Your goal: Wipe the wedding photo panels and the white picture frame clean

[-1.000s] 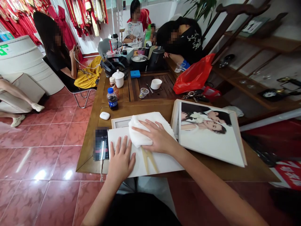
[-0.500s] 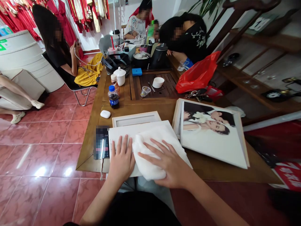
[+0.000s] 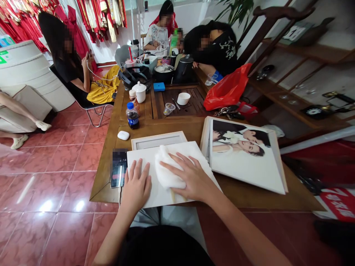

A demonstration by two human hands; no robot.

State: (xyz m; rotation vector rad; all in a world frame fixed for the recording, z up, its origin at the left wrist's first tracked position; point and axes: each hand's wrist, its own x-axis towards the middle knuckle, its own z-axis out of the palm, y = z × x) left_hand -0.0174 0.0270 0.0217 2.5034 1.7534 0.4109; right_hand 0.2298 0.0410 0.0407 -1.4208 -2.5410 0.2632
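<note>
My right hand (image 3: pixel 191 177) presses a bunched white cloth (image 3: pixel 166 171) onto a white board panel (image 3: pixel 149 156) lying on the wooden table (image 3: pixel 166 127). My left hand (image 3: pixel 135 186) rests flat on the same panel, fingers apart, holding nothing. A pale forked strip (image 3: pixel 172 195) pokes out from under the cloth, mostly hidden. Behind the panel lies a white-matted picture frame (image 3: pixel 159 141). To the right, a large wedding photo panel (image 3: pixel 244 159) leans on the table, close to my right hand. A phone (image 3: pixel 119 168) lies next to my left hand.
Farther along the table stand a water bottle (image 3: pixel 132 116), a white earbud case (image 3: pixel 123 135) and a tea tray (image 3: pixel 183 103). A red plastic bag (image 3: pixel 227 88) sits beyond the photo. Several people sit around the far end. Red tile floor lies left of the table.
The cloth and my right hand have moved back up and left across the panel from its lower right. The forked strip shows again below the cloth. My left hand has shifted slightly left.
</note>
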